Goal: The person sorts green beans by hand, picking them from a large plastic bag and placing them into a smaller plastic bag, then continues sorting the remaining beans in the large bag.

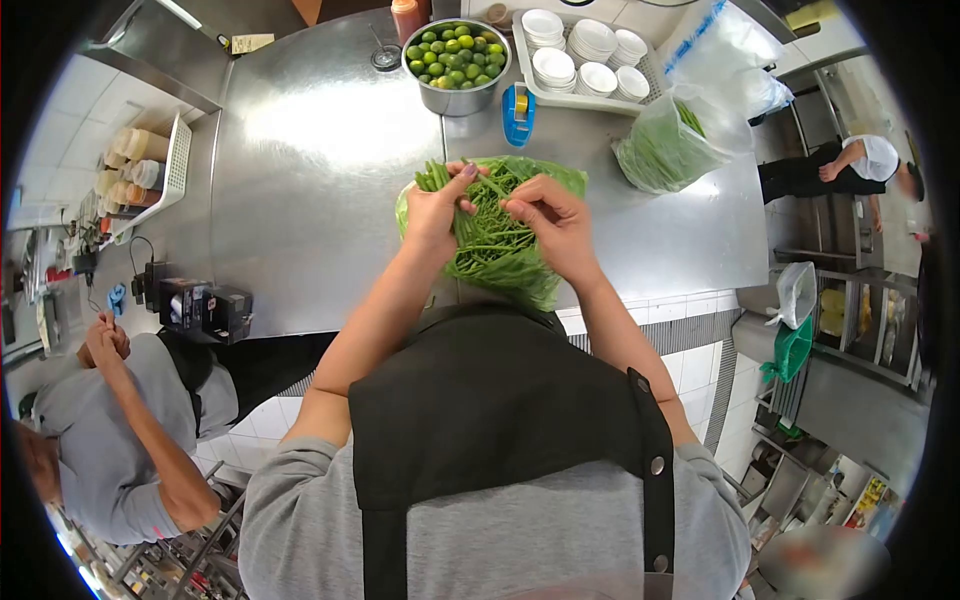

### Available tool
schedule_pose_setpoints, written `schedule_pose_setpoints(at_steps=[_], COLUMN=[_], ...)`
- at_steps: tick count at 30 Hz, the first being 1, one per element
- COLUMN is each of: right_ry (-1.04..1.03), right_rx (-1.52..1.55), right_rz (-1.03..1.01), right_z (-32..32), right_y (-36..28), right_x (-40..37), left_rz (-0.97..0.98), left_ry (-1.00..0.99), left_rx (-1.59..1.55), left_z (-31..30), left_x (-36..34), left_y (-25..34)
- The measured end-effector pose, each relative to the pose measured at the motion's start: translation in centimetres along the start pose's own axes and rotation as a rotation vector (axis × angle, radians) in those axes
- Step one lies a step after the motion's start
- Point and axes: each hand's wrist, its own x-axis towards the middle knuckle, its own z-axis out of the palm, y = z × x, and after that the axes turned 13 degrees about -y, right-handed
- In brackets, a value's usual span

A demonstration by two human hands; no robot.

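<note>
A bunch of green beans (pixel 432 178) is gripped in my left hand (pixel 437 212), their ends sticking up past the fingers. My right hand (pixel 562 228) is closed in a pinch just to the right, at the end of a green bean (pixel 492 186) that spans the gap between both hands. Beneath the hands lies an opened clear green plastic bag (pixel 540 285), full of loose green beans (pixel 492 240), close to the front edge of the steel table (pixel 310 190).
Behind the bag stand a metal pot (pixel 458 101) of limes, a blue tape dispenser (pixel 518 115) and a tray (pixel 570 100) of stacked white bowls. Another bag of greens (pixel 665 155) sits at right. One person (pixel 130 430) is at left, another (pixel 850 165) at far right.
</note>
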Motion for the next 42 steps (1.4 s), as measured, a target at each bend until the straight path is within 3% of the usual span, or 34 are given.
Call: schedule_pose_setpoints(at_steps=[1,4,7,11,13,14,19,22,28,31,32,34,36,39,42], right_ry=[-0.069,-0.526,-0.373,-0.149,-0.163,-0.188,-0.096,0.067,-0.018,0.001,0.042,0.120,0.135,0.036,-0.136], right_rx=[0.070,0.213,0.134,-0.569,-0.581,-0.616,-0.640,-0.473,-0.347,0.452,0.553,0.760,0.651,0.337,0.000], right_rz=[0.034,0.142,0.322,0.276,0.319,0.289,0.248,0.165,0.183,0.201,0.221,0.265,0.265,0.368,0.634], right_z=[-0.4,-1.3,-2.2,-3.6,-2.9,-2.7,-2.1,-2.2,-3.2,-3.0,-3.0,-2.9,-3.6,-4.3,-3.7], right_y=[-0.6,-2.8,-1.8,3.3,4.3,4.8,5.8,4.2,0.6,1.5,1.5,0.1,1.9,3.9,3.1], right_x=[-0.2,-0.9,-1.2,-1.6,-2.0,-2.0,-1.2,-0.6,-0.1,-0.3,-0.6,-0.8,-1.0,-1.8,-2.0], left_rz=[-0.021,-0.013,0.009,-0.059,-0.077,-0.091,-0.245,-0.283,-0.071,-0.031,-0.020,-0.136,-0.287,-0.345,-0.324], left_ry=[-0.019,0.070,0.077,0.097,0.062,0.152,-0.017,-0.048,-0.249,-0.269,-0.266,-0.244,-0.229,-0.298,-0.294], left_rx=[-0.021,-0.098,-0.186,-0.276,-0.314,-0.268,0.021,0.426,0.719,0.783,0.800,0.481,0.029,-0.332,-0.329], left_z=[0.5,-0.5,-3.1,-3.2,-2.4,-1.1,-3.0,-0.9,1.1,1.8,1.8,1.2,0.7,-0.8,-0.8], left_x=[-0.2,1.2,2.0,1.2,0.1,-0.5,-0.9,-1.7,-1.6,-1.6,-1.6,-1.3,-1.3,-1.1,-1.1], left_y=[-0.1,-0.4,0.1,0.9,1.0,1.0,-1.3,-1.5,-2.2,-1.6,-1.5,-1.5,-0.8,-0.6,-0.2])
